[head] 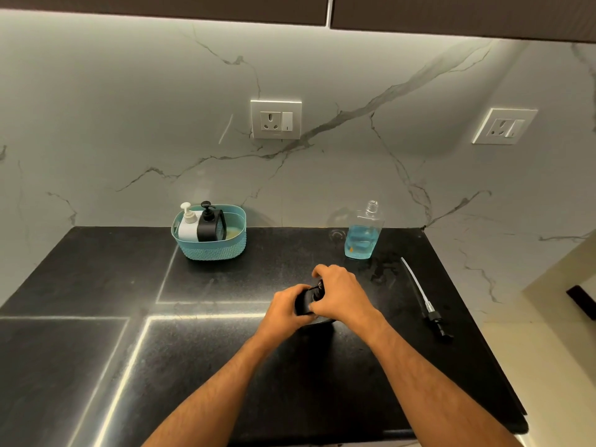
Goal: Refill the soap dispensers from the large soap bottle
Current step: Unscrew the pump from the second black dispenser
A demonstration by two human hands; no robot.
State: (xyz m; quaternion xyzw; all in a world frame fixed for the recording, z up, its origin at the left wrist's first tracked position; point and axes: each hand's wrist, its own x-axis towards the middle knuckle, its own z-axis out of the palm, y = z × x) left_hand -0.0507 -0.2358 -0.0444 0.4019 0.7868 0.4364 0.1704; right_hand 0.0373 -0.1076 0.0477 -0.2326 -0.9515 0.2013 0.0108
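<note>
A black dispenser [304,304] is gripped by the left hand [283,309]; its pump top [317,290] is pinched by the right hand [342,293] above.

So my counter [96,350] is black speckled stone filling the lower half of the frame, with bright strip reflections cutting lines across it at lower left. Behind it the wall [129,124] is white marble-look slab with grey veins, lit from above by under-cabinet light. Dark cabinets [451,14] run along the top edge. One socket plate [276,119] sits centre frame, another socket [504,126] at upper right. Pale floor [554,366] shows at lower right.
</note>
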